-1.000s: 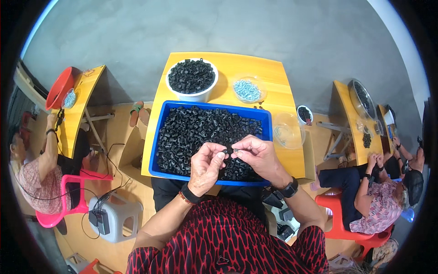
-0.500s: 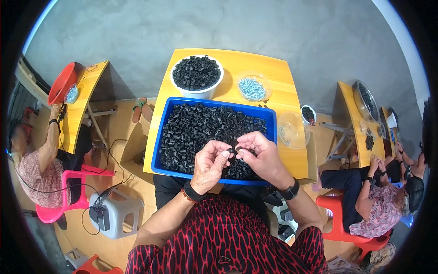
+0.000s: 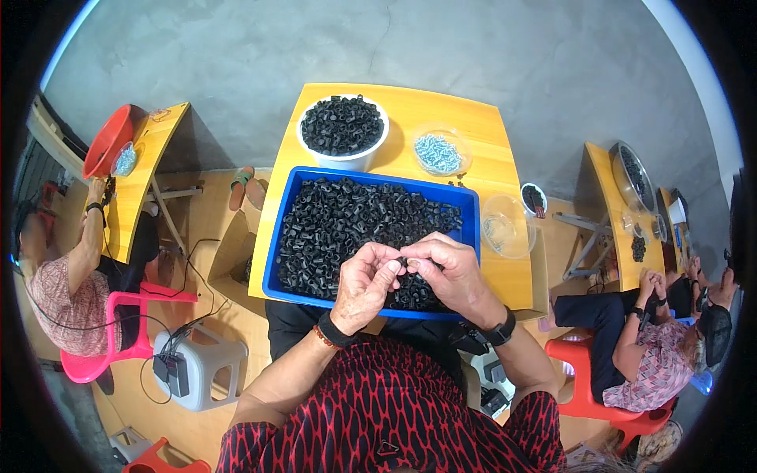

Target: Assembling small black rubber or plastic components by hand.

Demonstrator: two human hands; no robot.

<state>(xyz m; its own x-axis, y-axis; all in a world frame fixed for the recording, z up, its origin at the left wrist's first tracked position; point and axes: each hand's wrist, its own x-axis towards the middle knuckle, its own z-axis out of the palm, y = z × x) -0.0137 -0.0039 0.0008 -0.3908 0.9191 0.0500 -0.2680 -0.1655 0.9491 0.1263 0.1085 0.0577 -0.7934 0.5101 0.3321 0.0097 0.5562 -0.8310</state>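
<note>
Over the near side of a blue tray, my two hands meet at the fingertips. My left hand is closed, pinching a small black plastic part between thumb and forefinger. From the other side, my right hand pinches at the same part with thumb and forefinger; whether it also holds a second tiny piece is hidden. Loose black plastic parts of the same sort heap up in the tray beneath both hands.
Behind the tray stand a white bucket heaped with black parts and a clear tub of bluish screws. Another clear tub sits at the table's right edge. Co-workers sit at yellow tables on both sides.
My right hand has moved slightly left and its fingertips have closed in on the black part at my left fingertips. My left hand has barely moved.
</note>
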